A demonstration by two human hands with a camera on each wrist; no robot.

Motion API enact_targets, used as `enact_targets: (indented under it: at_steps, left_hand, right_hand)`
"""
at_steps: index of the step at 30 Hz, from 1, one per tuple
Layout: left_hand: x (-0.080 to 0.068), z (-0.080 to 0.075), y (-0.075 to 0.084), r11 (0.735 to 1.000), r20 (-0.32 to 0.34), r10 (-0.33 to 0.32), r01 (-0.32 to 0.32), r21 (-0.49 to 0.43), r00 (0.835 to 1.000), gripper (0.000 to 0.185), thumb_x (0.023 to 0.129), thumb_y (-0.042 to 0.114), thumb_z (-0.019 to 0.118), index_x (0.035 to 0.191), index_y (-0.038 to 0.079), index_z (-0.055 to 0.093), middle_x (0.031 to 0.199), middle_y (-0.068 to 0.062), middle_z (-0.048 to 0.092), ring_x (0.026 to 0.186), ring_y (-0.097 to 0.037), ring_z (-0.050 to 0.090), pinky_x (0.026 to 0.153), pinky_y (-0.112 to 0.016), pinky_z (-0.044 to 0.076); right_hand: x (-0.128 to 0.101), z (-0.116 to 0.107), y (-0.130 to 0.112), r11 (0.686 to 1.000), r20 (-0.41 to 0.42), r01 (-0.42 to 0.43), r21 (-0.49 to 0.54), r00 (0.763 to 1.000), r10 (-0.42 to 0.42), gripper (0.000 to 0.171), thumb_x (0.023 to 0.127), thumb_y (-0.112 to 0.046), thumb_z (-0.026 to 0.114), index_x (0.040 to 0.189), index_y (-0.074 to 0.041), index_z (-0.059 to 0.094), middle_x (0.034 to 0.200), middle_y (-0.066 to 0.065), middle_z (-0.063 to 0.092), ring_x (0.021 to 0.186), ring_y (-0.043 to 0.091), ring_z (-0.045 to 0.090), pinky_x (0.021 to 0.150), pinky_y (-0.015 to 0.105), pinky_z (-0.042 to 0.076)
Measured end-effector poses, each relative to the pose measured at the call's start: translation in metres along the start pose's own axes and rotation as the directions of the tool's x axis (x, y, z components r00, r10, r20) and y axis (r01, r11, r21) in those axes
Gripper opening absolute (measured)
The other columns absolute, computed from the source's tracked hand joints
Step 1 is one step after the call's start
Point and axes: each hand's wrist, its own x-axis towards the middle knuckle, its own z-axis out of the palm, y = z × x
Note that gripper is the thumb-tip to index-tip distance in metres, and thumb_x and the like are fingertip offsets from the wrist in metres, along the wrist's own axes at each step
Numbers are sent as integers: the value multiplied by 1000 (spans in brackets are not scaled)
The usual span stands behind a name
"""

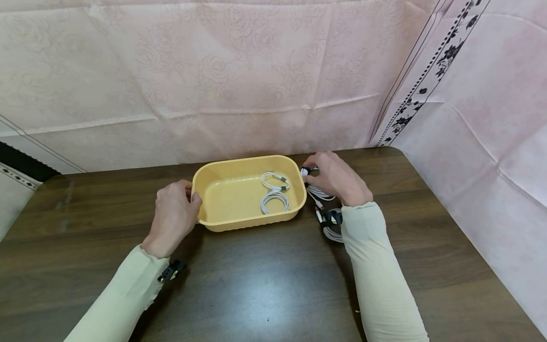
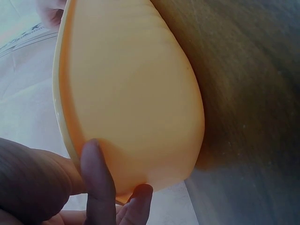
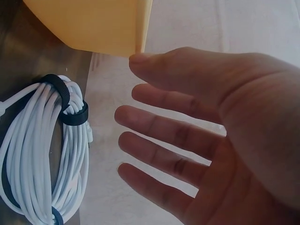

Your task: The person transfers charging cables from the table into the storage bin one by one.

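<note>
A yellow plastic basin (image 1: 245, 225) stands on the table, with two coiled white cables, one (image 1: 275, 181) behind the other (image 1: 275, 203), in its right part. My left hand (image 1: 174, 213) grips the basin's left end; in the left wrist view its fingers (image 2: 97, 183) lie against the outer wall. At the opposite end, my right hand (image 1: 337, 178) hovers with spread, nearly straight fingers (image 3: 164, 126) and nothing in them, the thumb tip right at the basin's rim. Beside it lies a thick bundle of white cable (image 3: 35, 145) with black straps, partly covered by the hand in the head view.
Another strapped white cable (image 1: 333, 232) lies nearer me, under my right forearm. The brown wooden table (image 1: 256, 294) meets a pale floral cloth (image 1: 239, 85) at the back and right. A dark wrist strap (image 1: 172, 270) sits on my left sleeve.
</note>
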Motion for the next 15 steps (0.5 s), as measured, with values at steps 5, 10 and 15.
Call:
enact_targets:
  at_steps: [5, 10, 15]
  left_hand:
    - [0, 0, 0, 1000, 16, -3, 3, -6, 1000, 29, 97, 11, 53, 112, -10, 68, 92, -22, 69, 72, -27, 65, 55, -31, 53]
    - [0, 0, 1, 1000, 0, 2, -2, -1, 1000, 28, 97, 10, 53, 110, -9, 68, 91, -21, 69, 72, -27, 65, 55, -31, 53]
    - [0, 0, 1, 1000, -11, 6, -5, 5, 1000, 28, 97, 10, 53, 109, -9, 69, 91, -21, 69, 73, -28, 66, 56, -32, 54]
  right_hand:
    - [1, 2, 1, 1000, 17, -4, -15, 1000, 4, 37, 96, -25, 67, 127, -4, 69, 129, 13, 70, 124, 28, 63, 107, 46, 48]
    - [2, 4, 3, 999, 37, -1, -49, 999, 3, 31, 94, -26, 66, 120, -8, 72, 113, 10, 72, 107, 25, 65, 96, 43, 51]
    - [3, 6, 5, 998, 41, -10, -65, 999, 12, 27, 91, -25, 68, 113, -10, 72, 101, 7, 70, 93, 21, 60, 87, 40, 50]
